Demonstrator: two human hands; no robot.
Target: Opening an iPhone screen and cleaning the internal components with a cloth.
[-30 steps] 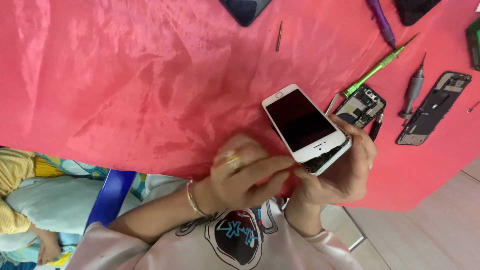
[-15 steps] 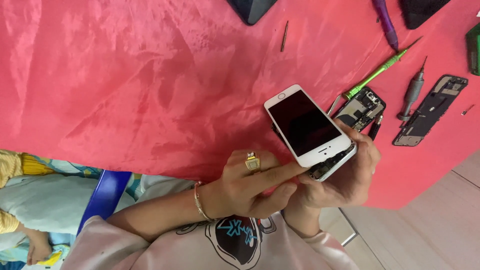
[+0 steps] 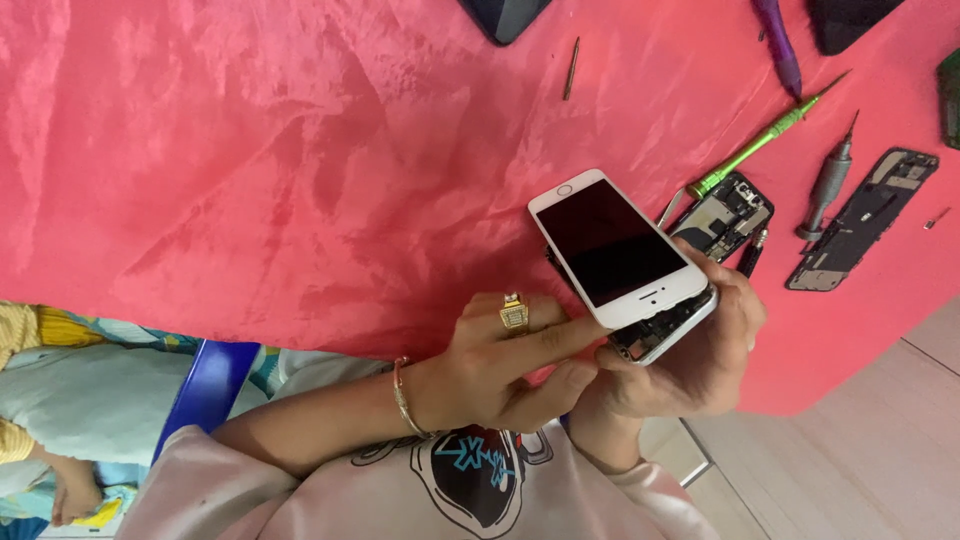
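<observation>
Right hand (image 3: 690,360) grips white phone (image 3: 620,250), left hand (image 3: 500,370) pinching at its lifted screen edge, seemingly only partly separated, over red desk (image 3: 250,150)

On the red-covered surface (image 3: 250,150) lie a green screwdriver (image 3: 765,140), a grey screwdriver (image 3: 828,185), a purple tool (image 3: 780,45) and 2 opened phone bodies (image 3: 728,215) (image 3: 862,220).

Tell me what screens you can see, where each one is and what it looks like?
White phone screen: held above the red cloth between both hands, lifted from the phone body; rectangular, black glass, white frame, dark.
Dark device: top edge of the cloth, partly cut off; a black, glossy corner. Whether it is a screen I cannot tell.
Black slab: top right, cut off; unclear too.
</observation>
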